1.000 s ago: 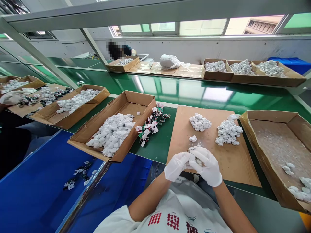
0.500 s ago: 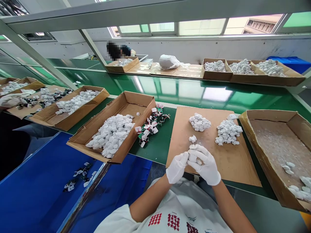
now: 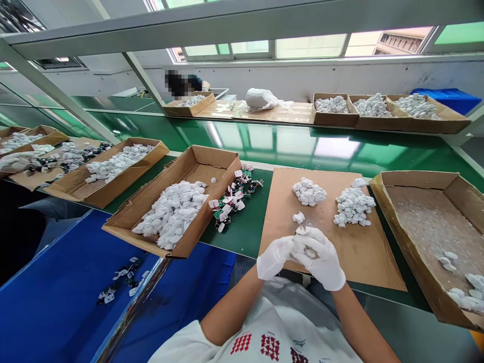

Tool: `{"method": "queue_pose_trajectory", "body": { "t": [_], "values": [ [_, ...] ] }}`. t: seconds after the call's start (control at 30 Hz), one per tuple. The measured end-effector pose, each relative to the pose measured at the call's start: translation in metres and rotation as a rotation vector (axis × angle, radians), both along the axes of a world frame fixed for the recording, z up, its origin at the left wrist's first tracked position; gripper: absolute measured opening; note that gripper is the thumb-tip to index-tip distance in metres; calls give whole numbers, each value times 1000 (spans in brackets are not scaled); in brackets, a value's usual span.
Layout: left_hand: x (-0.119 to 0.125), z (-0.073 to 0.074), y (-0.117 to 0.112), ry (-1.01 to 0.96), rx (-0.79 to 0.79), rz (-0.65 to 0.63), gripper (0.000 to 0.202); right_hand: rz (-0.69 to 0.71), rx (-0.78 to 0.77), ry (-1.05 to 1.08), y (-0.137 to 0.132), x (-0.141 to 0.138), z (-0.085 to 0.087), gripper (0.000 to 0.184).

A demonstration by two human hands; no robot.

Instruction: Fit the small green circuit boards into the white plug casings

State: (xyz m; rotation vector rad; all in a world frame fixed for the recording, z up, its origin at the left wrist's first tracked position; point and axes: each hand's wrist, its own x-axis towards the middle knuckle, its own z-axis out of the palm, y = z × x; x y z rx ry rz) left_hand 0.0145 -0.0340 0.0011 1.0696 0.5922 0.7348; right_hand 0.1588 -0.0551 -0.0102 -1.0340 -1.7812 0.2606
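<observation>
Right in front of us, at the near edge of the green surface (image 3: 245, 229), are our left hand (image 3: 274, 257) and our right hand (image 3: 321, 259). Both wear white gloves. The two hands touch, and both are curled tight around one small white part (image 3: 303, 245). We hold it just above the near edge of a flat cardboard sheet (image 3: 359, 257) that lies on the surface.

A little farther on the sheet, one white piece (image 3: 298, 218) lies all by itself. Past it sit a left heap (image 3: 309, 191) and a right heap (image 3: 353, 206) of white pieces, near each other but not touching.

Just beside the sheet, by the right edge of the surface, stands a big cardboard box (image 3: 416, 177) with a few white pieces in its near corner. On the left of the sheet, little green circuit boards (image 3: 231, 195) lie on the bare surface. They rest against a long cardboard tray (image 3: 189, 241) that holds many white pieces. Lower down on the left we see a blue bin (image 3: 45, 302).

Farther away, a shiny green belt (image 3: 302, 146) runs across. Behind it stand three far boxes (image 3: 372, 122) full of white pieces and a white bag (image 3: 260, 98). Another person (image 3: 194, 80) is at the far left.
</observation>
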Motion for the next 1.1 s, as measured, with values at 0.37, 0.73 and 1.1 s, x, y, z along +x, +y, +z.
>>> {"method": "queue_pose_trajectory", "body": {
  "t": [0.37, 0.73, 1.1],
  "values": [
    [3, -9, -5, 57, 161, 199, 52, 177, -487, 698, -7, -14, -13, 11],
    [4, -10, 2, 114, 56, 212, 56, 75, -455, 517, -2, -8, -5, 22],
    [8, -21, 10, 43, -133, 225, 60, -61, -232, 73, 6, -8, -12, 31]
  ]
}}
